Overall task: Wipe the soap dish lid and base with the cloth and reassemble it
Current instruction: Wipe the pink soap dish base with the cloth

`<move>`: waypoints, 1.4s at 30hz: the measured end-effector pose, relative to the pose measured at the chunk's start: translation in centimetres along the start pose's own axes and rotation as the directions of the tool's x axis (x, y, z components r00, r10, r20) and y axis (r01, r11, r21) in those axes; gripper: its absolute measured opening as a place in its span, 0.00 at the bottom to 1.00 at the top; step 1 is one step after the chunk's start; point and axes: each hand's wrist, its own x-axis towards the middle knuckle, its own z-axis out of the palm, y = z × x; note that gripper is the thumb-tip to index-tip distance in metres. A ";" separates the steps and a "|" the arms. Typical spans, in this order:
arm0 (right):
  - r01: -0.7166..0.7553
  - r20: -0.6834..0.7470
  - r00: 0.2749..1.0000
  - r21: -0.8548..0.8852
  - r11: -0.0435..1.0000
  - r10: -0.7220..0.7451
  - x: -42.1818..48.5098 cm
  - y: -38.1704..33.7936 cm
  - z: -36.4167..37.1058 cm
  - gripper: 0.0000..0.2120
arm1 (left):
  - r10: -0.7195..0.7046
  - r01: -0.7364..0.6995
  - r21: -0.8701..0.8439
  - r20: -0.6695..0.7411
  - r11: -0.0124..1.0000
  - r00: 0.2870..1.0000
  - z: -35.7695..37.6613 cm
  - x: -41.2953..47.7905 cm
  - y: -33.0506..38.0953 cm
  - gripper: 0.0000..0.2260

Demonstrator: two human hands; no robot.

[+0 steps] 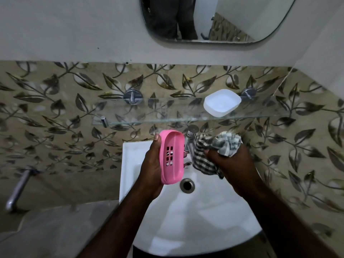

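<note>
Centre frame, above the sink (195, 211): left hand (150, 164) clasps the pink slotted base (172, 157) on edge, and right hand (229, 164) clutches the bunched checked cloth (219, 144) beside it, the two apart. Risks, by my judgement: hard wiping could lever the smooth base out of the one-handed hold into the sink, or a reach could knock the white lid (222, 102) off the glass shelf (149, 112), upper right of centre. Count: one base, one lid, one cloth.

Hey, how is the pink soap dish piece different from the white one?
The pink piece has drain slots; the white piece shows none. The pink piece is gripped on edge in the left hand over the sink; the white piece lies flat on the glass shelf. Both are rounded plastic trays.
</note>
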 end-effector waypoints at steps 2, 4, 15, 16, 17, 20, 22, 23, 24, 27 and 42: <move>0.170 0.052 0.985 -0.092 0.981 -0.166 -0.5 0.0 1.1 0.03 | 0.011 -0.011 0.009 0.005 1.000 1.000 0.2 -0.1 -0.2 0.26; 0.450 0.167 0.893 -0.335 0.827 -0.418 -0.7 0.2 2.1 0.06 | 0.014 -0.015 0.039 0.014 0.999 1.000 0.6 -0.1 -0.4 0.21; 0.281 0.281 0.952 -0.659 0.698 -0.118 -3.2 1.3 4.7 0.11 | 0.013 -0.012 0.013 -0.066 1.000 0.998 1.1 -0.3 -0.4 0.21; 0.106 0.247 0.969 -0.451 0.886 0.010 -3.1 1.0 4.6 0.08 | -0.007 0.007 0.004 -0.056 1.000 0.998 0.9 -0.3 -0.3 0.22; -0.104 0.273 0.951 -0.157 0.982 0.144 -2.9 0.5 4.6 0.06 | -0.027 0.027 -0.012 -0.042 1.000 0.999 0.7 -0.3 -0.2 0.25; -0.391 0.296 0.911 0.394 0.832 0.288 -2.0 -0.3 4.0 0.10 | -0.040 0.040 -0.043 -0.002 0.998 0.999 0.3 0.1 0.5 0.26; -0.255 0.122 0.967 0.404 0.879 0.224 -1.3 -0.6 3.5 0.10 | -0.044 0.044 -0.056 0.011 0.997 0.999 0.2 0.4 0.7 0.26; -0.172 0.046 0.985 0.302 0.938 0.166 -1.2 -0.8 3.3 0.08 | -0.054 0.055 -0.069 0.011 0.996 0.998 0.1 0.6 0.7 0.27; -0.117 0.003 0.993 0.176 0.977 0.118 -1.1 -0.9 3.1 0.06 | -0.076 0.077 -0.074 0.010 0.994 0.997 0.1 0.6 0.5 0.27; -0.091 0.033 0.995 0.002 0.996 0.091 -0.9 -0.7 4.3 0.07 | -0.154 0.157 -0.087 0.039 0.984 0.987 0.8 0.1 -0.2 0.25; 0.422 0.279 0.882 -0.826 0.373 -0.379 0.8 0.1 4.7 0.15 | -0.107 0.108 0.017 -0.019 0.994 0.994 1.4 0.5 0.9 0.23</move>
